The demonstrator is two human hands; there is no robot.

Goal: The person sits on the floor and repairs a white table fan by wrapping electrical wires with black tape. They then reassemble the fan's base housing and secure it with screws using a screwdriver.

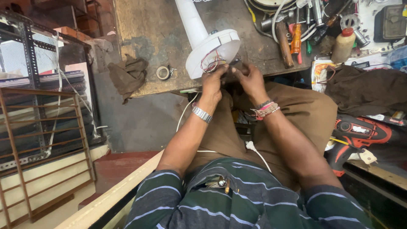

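White plastic fan base (212,53) lies tipped on the worn table (152,38); left hand (213,82) pinches its red wires (210,63), right hand (250,78) fingers clamp a dark tool (235,64). Wiring work; steady grip needed.

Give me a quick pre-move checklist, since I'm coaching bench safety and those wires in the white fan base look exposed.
1. White fan base resting on the workbench: ok, though it overhangs the edge.
2. Both hands at the wires: ok; left hand, right hand.
3. What the fingers pinch: cannot tell.
4. White cord unplugged: cannot tell; its end is out of view.
5. Tape roll within reach: ok.
6. Tools kept tidy: not ok; heaped.
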